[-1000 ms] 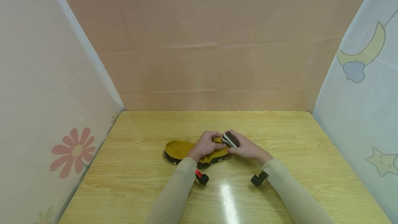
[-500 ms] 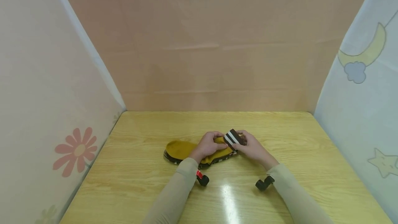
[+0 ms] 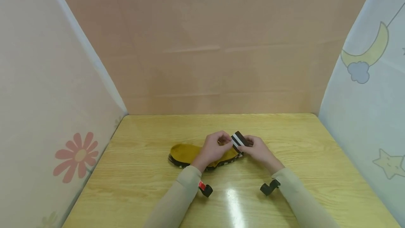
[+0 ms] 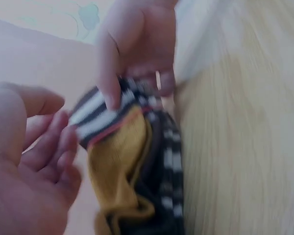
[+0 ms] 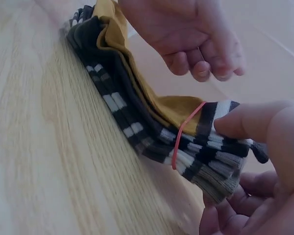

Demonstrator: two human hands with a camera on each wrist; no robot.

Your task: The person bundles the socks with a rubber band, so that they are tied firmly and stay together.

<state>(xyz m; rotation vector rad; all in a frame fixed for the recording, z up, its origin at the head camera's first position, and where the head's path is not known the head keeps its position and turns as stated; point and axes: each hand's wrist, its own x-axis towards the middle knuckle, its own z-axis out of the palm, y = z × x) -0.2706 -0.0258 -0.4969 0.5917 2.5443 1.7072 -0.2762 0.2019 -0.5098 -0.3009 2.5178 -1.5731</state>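
A bundle of socks (image 3: 183,153), mustard yellow on top with dark and white checked layers beneath, lies across the table. A red rubber band (image 5: 178,139) circles it near the striped cuffs (image 5: 220,120). My right hand (image 3: 261,152) grips the cuffs, thumb on the upper face and fingers underneath, raising that end. Just left of the cuffs is my left hand (image 3: 213,150), its fingers loosely bent with nothing between them; the left wrist view shows those fingers (image 4: 49,142) beside the socks. In the head view it covers the bundle's middle.
The socks lie on a wood-grain table (image 3: 133,192). A plain tan sheet (image 3: 202,62) hangs behind its far edge. Patterned sheets stand on both sides, with a pink flower (image 3: 79,154) at left and a yellow moon (image 3: 370,52) at right.
My left hand has come off the socks and lifted slightly. My right hand has moved right and turned the cuffs, so their stripes show more fully.
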